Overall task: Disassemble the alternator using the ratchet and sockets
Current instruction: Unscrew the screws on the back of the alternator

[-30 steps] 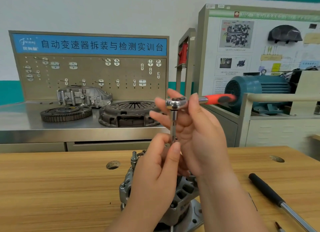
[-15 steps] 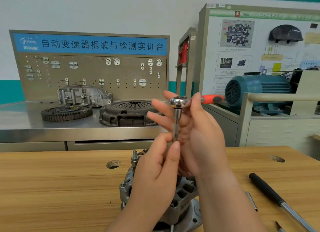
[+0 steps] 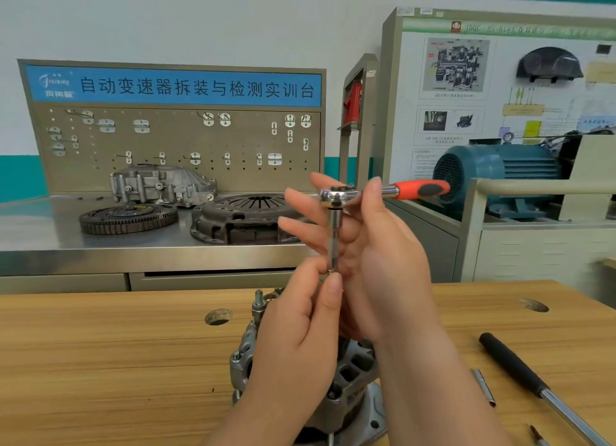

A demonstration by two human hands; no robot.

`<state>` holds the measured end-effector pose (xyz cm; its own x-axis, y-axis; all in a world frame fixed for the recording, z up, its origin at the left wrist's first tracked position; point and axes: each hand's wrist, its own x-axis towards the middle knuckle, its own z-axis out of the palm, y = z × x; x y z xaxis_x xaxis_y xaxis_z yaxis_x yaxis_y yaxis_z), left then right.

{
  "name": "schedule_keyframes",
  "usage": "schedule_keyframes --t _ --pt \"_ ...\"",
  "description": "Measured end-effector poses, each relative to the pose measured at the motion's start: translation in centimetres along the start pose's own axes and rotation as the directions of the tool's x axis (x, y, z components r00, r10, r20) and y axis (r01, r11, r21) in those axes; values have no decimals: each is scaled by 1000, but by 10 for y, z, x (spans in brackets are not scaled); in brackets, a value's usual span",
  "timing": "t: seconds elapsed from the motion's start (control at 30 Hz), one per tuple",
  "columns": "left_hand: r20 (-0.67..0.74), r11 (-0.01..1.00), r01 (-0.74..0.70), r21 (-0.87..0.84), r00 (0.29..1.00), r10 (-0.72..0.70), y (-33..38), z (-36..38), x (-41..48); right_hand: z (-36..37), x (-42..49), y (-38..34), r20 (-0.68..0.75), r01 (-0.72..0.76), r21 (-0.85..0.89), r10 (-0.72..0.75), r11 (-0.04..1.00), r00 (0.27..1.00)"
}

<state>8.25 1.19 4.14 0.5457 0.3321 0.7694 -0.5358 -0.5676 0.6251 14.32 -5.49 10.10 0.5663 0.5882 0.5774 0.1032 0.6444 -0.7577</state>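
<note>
Ratchet [image 3: 336,197]: polished chrome head, orange-and-black moulded grip, held level above the alternator [image 3: 245,355] with the grip pointing right. A slim chrome socket [image 3: 334,235] hangs straight down from the head.

Right hand [image 3: 383,262]: thumb laid over the ratchet neck, fingers spread and nearly straight behind the head and socket. Left hand [image 3: 300,339]: thumb and forefinger pinch the socket's lower end – remaining fingers hidden, cannot tell.

Alternator: cast grey metal, ribbed and vented, one threaded stud standing at its top left. It stands on the wooden bench [image 3: 100,362] directly below both hands, partly covered by the left wrist.

Bench: pale wood grain, two round holes, one left behind the alternator and one far right. Right of the alternator lies one black-handled steel bar [image 3: 513,365].

Behind the alternator – a stainless table [image 3: 50,232] carrying three parts: toothed flywheel [image 3: 128,215], dark clutch cover [image 3: 246,219], aluminium housing [image 3: 160,185]. Pegboard [image 3: 180,139] above; blue motor [image 3: 500,169] behind right.
</note>
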Motion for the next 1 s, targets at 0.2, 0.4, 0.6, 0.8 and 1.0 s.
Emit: schedule_keyframes --t 0.2,0.4,0.6,0.8,1.0 --pt "-25 998 66 -12 997 -67 -2 3 2 -3 -1 -2 -8 268 -216 -276 939 961" --pt "14 996 41 -85 999 -40 -2 0 1 -1 1 0 18 129 -19 -128 992 992" --pt "0 999 18 -37 1000 -18 0 -1 1 -2 2 3 -6 54 -15 -54 998 999" --pt "-13 996 44 -80 999 -45 0 1 2 -3 2 3 27 231 -76 -229 970 973" --pt "31 1000 -5 5 1000 5 -2 -1 0 -1 3 3 -12 -24 50 24 998 1000"
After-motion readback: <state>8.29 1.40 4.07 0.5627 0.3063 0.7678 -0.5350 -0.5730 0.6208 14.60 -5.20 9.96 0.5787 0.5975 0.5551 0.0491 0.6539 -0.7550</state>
